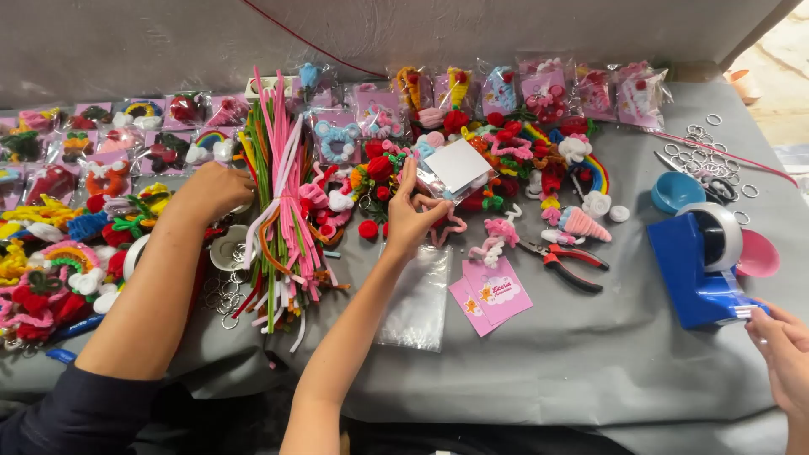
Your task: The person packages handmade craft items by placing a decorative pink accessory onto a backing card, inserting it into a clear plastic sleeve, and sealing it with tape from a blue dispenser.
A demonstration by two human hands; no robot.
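My right hand (411,217) pinches the corner of a small clear bag with a white card inside (455,167), held just above a heap of red, pink and green pipe-cleaner ornaments (383,173). My left hand (212,190) reaches to the left of a long bundle of coloured pipe cleaners (282,198). Its fingers are curled and face away from me, so what they grip is hidden. Below that hand sit a white dish (229,250) and loose metal key rings (221,295).
A stack of clear bags (417,302) and pink cards (495,293) lie near my right forearm. Red-handled pliers (566,263), a blue tape dispenser (698,263), a blue bowl (674,192) and a pink bowl (758,254) stand right. Another person's hand (784,354) touches the dispenser's tape.
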